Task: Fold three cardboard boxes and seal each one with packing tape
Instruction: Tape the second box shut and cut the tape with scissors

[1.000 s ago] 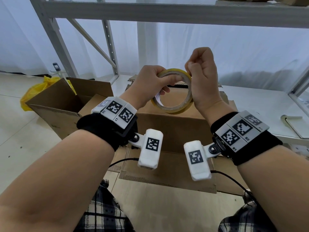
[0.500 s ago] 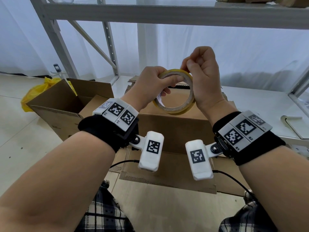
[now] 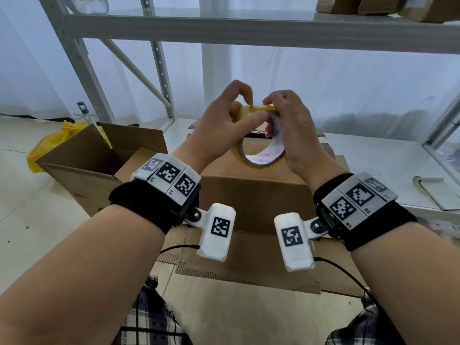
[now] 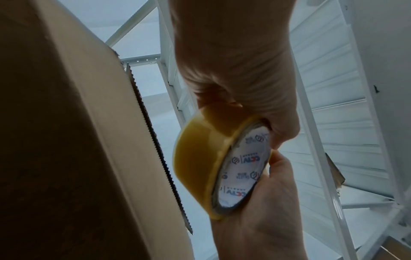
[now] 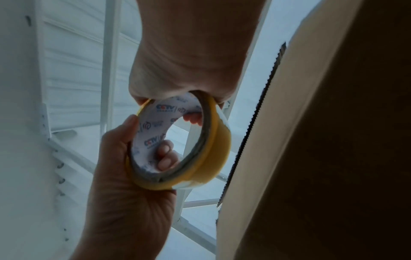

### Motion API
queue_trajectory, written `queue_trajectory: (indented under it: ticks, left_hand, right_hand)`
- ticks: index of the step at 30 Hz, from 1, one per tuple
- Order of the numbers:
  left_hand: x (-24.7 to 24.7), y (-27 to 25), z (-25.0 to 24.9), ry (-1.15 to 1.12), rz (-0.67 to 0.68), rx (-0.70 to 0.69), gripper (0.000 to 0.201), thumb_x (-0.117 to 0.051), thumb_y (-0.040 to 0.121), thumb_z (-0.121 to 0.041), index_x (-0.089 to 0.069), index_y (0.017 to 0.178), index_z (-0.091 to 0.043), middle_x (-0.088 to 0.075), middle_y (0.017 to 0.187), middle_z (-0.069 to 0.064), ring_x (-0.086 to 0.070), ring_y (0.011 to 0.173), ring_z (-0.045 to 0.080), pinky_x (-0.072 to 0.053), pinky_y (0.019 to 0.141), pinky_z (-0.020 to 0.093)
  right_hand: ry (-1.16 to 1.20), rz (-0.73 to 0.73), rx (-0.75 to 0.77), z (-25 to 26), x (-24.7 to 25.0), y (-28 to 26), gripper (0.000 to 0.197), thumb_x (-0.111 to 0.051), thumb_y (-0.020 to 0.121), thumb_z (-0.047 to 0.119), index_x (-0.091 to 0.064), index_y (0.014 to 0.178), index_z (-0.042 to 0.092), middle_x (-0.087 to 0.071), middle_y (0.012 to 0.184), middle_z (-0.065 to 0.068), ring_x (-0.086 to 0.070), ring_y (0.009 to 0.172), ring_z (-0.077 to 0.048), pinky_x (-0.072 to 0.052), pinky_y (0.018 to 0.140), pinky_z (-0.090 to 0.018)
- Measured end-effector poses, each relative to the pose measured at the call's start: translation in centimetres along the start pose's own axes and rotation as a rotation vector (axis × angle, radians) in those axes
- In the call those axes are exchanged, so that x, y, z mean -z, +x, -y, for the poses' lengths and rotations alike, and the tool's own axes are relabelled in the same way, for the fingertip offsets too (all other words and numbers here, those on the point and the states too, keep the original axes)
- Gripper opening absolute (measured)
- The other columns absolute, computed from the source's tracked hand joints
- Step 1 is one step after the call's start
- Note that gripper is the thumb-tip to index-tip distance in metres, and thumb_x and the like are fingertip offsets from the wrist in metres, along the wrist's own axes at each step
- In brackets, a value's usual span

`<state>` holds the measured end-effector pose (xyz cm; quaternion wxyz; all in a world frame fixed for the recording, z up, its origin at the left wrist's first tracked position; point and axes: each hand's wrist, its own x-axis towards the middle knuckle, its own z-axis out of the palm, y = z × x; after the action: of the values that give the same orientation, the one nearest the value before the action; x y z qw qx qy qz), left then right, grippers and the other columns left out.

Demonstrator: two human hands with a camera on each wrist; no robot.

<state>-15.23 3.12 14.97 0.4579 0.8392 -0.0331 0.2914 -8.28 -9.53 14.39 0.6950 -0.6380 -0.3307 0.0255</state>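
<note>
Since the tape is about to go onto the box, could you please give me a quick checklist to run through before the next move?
1. Tape roll held firmly: ok, left hand and right hand both grip it.
2. Free tape end lifted: cannot tell; fingertips pick at the top of the roll.
3. Box under the hands has its top flaps down: ok.
4. Tape already on that box: cannot tell.
5. Other box, to the left, closed: not ok, flaps stand open.

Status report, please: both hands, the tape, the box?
Left hand and right hand both grip tape roll, held above the box. No tape on box yet. Nothing in the way.
</note>
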Motion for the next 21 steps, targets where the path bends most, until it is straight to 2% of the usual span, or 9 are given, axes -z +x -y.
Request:
queue_trajectory:
  ticks: [2, 5, 6, 8, 10, 12, 14, 18, 21]
  left_hand:
    - [-0.1, -0.2, 0.0, -0.013, -0.032, -0.020, 0.026, -0.066, 0.088, -0.027, -0.044, 0.100, -0.019, -0.050, 0.055, -0.009, -0.043, 0.051, 0.006, -0.043, 0.053, 0.021]
    - [-0.3, -0.3, 0.1, -0.004, -0.048, -0.045, 0.027, -0.067, 0.087, -0.029, -0.045, 0.095, -0.018, -0.050, 0.063, 0.000, -0.045, 0.056, 0.020, -0.044, 0.054, 0.025]
    - [-0.4, -0.4, 0.2, -0.001, -0.056, -0.051, 0.026, -0.067, 0.086, -0.029, -0.044, 0.089, -0.018, -0.047, 0.064, 0.001, -0.043, 0.056, 0.019, -0.042, 0.055, 0.022]
    - [-0.6, -0.5, 0.0, 0.009, -0.078, -0.070, 0.030, -0.068, 0.085, -0.030, -0.039, 0.079, -0.023, -0.040, 0.063, -0.005, -0.039, 0.055, 0.007, -0.037, 0.055, 0.017]
    - [-0.5, -0.4, -0.1, 0.049, -0.082, -0.081, 0.031, -0.070, 0.084, -0.031, -0.039, 0.087, -0.025, -0.045, 0.068, -0.010, -0.047, 0.057, 0.003, -0.040, 0.056, 0.013]
    - [-0.1, -0.3, -0.1, 0.120, -0.078, -0.077, 0.040, -0.072, 0.083, -0.032, -0.042, 0.109, -0.023, -0.053, 0.083, -0.013, -0.057, 0.069, -0.001, -0.046, 0.062, 0.010]
    - [0.5, -0.2, -0.2, 0.193, -0.035, -0.085, 0.051, -0.073, 0.082, -0.033, -0.048, 0.123, -0.017, -0.056, 0.099, -0.013, -0.057, 0.084, 0.002, -0.046, 0.070, 0.005]
    - [1.0, 0.4, -0.8, 0.435, 0.155, -0.167, 0.061, -0.071, 0.082, -0.037, -0.048, 0.134, -0.015, -0.057, 0.126, 0.000, -0.046, 0.100, 0.004, -0.036, 0.075, -0.002]
    - [1.1, 1.0, -1.1, 0.527, 0.290, -0.227, 0.060, -0.070, 0.083, -0.036, -0.048, 0.135, -0.014, -0.058, 0.125, 0.004, -0.043, 0.098, 0.005, -0.030, 0.073, 0.001]
  right_hand:
    - [0.017, -0.015, 0.012, 0.0, -0.2, -0.1, 0.017, -0.041, 0.092, 0.030, -0.053, 0.086, 0.019, -0.051, 0.075, 0.005, -0.047, 0.066, -0.009, -0.042, 0.059, -0.020]
    - [0.023, -0.018, 0.031, -0.1, -0.1, -0.2, 0.017, -0.041, 0.097, 0.025, -0.053, 0.087, 0.019, -0.053, 0.077, 0.005, -0.049, 0.066, -0.007, -0.044, 0.060, -0.017]
    - [0.015, -0.025, 0.033, -0.1, -0.1, -0.3, 0.018, -0.040, 0.099, 0.021, -0.053, 0.087, 0.020, -0.054, 0.078, 0.006, -0.051, 0.068, -0.007, -0.044, 0.062, -0.016]
    - [0.006, -0.040, 0.038, 0.0, 0.0, -0.3, 0.020, -0.042, 0.100, 0.015, -0.056, 0.087, 0.021, -0.057, 0.081, 0.007, -0.055, 0.074, -0.006, -0.046, 0.067, -0.015]
    - [-0.007, -0.022, 0.042, 0.3, 0.3, -0.1, 0.019, -0.044, 0.098, 0.013, -0.061, 0.092, 0.019, -0.061, 0.087, 0.006, -0.059, 0.081, -0.006, -0.048, 0.070, -0.015]
    - [-0.077, 0.053, 0.007, 0.9, 1.0, 0.2, 0.017, -0.050, 0.096, 0.017, -0.065, 0.103, 0.019, -0.066, 0.093, 0.007, -0.065, 0.084, -0.007, -0.052, 0.071, -0.017]
    - [-0.183, 0.165, -0.069, 1.8, 1.9, 0.7, 0.018, -0.056, 0.093, 0.022, -0.066, 0.108, 0.024, -0.068, 0.097, 0.004, -0.069, 0.088, -0.010, -0.057, 0.076, -0.025]
    - [-0.360, 0.326, -0.192, 2.7, 2.8, 1.2, 0.017, -0.059, 0.087, 0.018, -0.065, 0.102, 0.015, -0.068, 0.093, -0.004, -0.070, 0.089, -0.018, -0.059, 0.082, -0.041]
    - [-0.417, 0.413, -0.209, 3.1, 3.2, 1.3, 0.020, -0.056, 0.082, 0.006, -0.066, 0.100, 0.008, -0.067, 0.092, -0.009, -0.067, 0.088, -0.021, -0.059, 0.081, -0.043]
